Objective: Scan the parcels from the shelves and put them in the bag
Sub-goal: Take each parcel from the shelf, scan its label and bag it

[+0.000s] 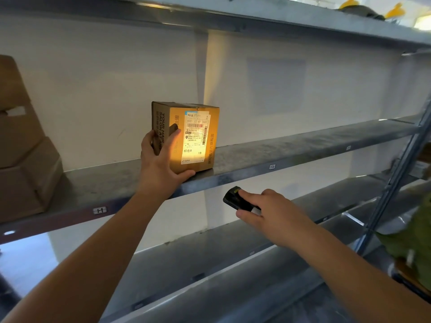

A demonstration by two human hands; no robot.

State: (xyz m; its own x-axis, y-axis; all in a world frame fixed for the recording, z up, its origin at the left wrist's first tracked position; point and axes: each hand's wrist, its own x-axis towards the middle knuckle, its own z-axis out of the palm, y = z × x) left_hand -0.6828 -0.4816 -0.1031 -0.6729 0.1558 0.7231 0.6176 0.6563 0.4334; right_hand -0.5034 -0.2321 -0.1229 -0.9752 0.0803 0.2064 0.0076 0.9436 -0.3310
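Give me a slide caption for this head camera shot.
Left hand steadies a box on the shelf while the right hand aims a scanner.

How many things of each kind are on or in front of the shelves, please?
Boxes: 3, namely one held box with a label, and a stack of two at the left, partly cut off.
Scanners: 1, the scanner in the right hand.
Hands: 2, counting the left hand.
Total: 6
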